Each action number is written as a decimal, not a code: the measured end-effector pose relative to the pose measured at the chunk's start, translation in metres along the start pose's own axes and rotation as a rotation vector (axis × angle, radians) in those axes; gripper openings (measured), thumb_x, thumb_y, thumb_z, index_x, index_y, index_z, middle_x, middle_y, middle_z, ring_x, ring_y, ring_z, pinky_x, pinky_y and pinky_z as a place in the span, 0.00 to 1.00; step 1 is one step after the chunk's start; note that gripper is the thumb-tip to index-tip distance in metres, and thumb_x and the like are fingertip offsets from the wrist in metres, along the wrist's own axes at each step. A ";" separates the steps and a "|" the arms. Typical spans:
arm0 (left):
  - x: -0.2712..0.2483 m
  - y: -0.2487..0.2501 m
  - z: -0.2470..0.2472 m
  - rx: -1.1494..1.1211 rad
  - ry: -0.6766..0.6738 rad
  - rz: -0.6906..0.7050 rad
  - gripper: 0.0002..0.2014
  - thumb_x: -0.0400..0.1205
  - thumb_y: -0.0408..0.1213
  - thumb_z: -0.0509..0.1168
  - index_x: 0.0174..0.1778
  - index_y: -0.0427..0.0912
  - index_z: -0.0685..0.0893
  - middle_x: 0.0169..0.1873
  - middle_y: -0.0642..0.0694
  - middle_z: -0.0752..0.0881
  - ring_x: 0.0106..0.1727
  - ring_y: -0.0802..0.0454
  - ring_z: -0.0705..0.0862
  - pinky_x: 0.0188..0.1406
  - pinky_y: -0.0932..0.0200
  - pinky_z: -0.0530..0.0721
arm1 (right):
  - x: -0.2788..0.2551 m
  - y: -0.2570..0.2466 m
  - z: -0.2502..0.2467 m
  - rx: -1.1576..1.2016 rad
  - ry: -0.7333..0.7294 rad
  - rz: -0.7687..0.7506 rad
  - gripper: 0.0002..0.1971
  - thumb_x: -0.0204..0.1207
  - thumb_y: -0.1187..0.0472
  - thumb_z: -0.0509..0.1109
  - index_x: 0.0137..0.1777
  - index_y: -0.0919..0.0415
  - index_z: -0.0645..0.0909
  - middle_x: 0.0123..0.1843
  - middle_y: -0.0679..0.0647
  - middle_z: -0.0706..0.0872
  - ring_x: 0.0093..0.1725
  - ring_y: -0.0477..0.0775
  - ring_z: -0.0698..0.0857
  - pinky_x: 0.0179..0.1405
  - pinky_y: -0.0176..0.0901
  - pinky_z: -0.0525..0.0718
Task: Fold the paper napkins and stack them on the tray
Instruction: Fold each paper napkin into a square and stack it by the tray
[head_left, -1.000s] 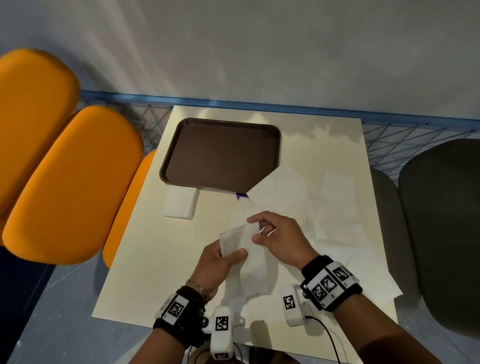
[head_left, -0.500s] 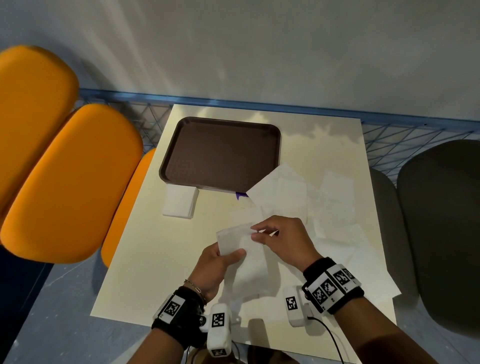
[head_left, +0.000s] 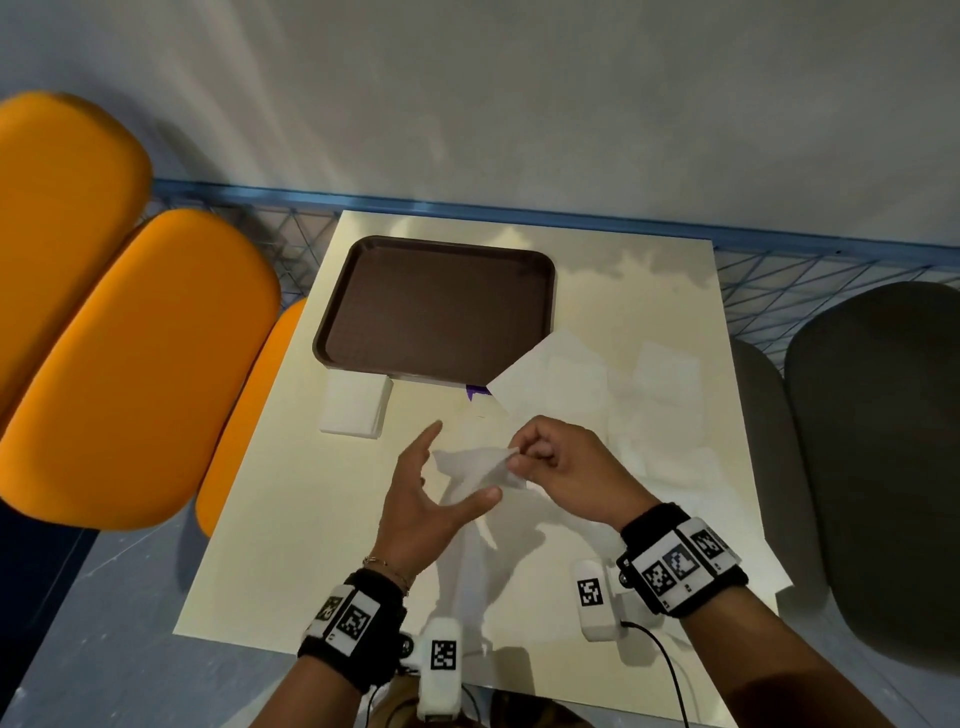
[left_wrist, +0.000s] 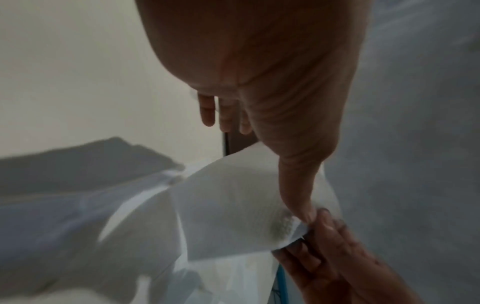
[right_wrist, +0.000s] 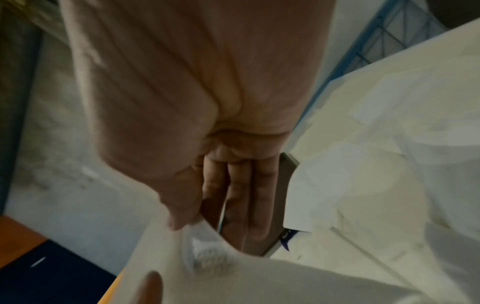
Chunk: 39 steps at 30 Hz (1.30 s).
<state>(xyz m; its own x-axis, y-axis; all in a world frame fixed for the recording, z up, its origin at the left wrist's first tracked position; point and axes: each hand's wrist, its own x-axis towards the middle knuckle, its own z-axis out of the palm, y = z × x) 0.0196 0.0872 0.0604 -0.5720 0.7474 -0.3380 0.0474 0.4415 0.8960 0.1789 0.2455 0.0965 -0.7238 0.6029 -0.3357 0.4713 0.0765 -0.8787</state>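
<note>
My right hand (head_left: 514, 458) pinches the corner of a thin white napkin (head_left: 470, 467) and holds it above the table. My left hand (head_left: 457, 467) is spread beside it, fingers straight, only the thumb touching the sheet. In the left wrist view the thumb presses the napkin (left_wrist: 233, 205) next to the right hand's fingers (left_wrist: 324, 236). In the right wrist view thumb and fingers nip the napkin (right_wrist: 233, 273). The brown tray (head_left: 436, 306) lies bare at the table's far left. A small stack of folded napkins (head_left: 356, 410) sits on the table against the tray's near edge.
Several loose unfolded napkins (head_left: 613, 395) cover the right half of the cream table (head_left: 311, 519), one overlapping the tray's near right corner. Orange seats (head_left: 135, 364) stand to the left, a dark seat (head_left: 878, 457) to the right, a blue wire rail (head_left: 467, 208) behind.
The left hand let go of the napkin's edge and spread its fingers. The right hand kept its pinch and lifted the sheet, which now hangs bunched between the hands.
</note>
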 end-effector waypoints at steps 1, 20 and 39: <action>0.000 0.009 -0.002 0.062 -0.013 0.089 0.45 0.66 0.60 0.86 0.79 0.66 0.76 0.73 0.72 0.77 0.74 0.72 0.75 0.68 0.68 0.76 | -0.002 -0.006 0.000 -0.014 -0.029 -0.006 0.04 0.84 0.57 0.77 0.50 0.49 0.85 0.38 0.46 0.93 0.40 0.45 0.88 0.48 0.42 0.84; -0.013 0.037 -0.026 -0.484 -0.191 -0.333 0.14 0.78 0.45 0.79 0.49 0.37 0.91 0.48 0.38 0.93 0.42 0.46 0.89 0.38 0.56 0.85 | -0.035 -0.034 -0.031 -0.145 -0.396 -0.129 0.06 0.80 0.68 0.79 0.51 0.57 0.93 0.50 0.48 0.96 0.49 0.41 0.90 0.59 0.38 0.86; -0.038 0.015 -0.016 -0.722 -0.356 -0.357 0.28 0.73 0.45 0.84 0.59 0.27 0.89 0.62 0.25 0.89 0.56 0.33 0.89 0.55 0.43 0.89 | -0.035 -0.031 -0.011 -0.366 -0.279 -0.458 0.13 0.75 0.66 0.84 0.40 0.47 0.88 0.69 0.34 0.84 0.68 0.45 0.79 0.67 0.37 0.76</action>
<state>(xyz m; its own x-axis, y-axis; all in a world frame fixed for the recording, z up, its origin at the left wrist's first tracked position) 0.0287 0.0574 0.0913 -0.1590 0.7883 -0.5943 -0.6834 0.3465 0.6426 0.1954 0.2311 0.1397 -0.9728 0.2200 -0.0730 0.1893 0.5725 -0.7978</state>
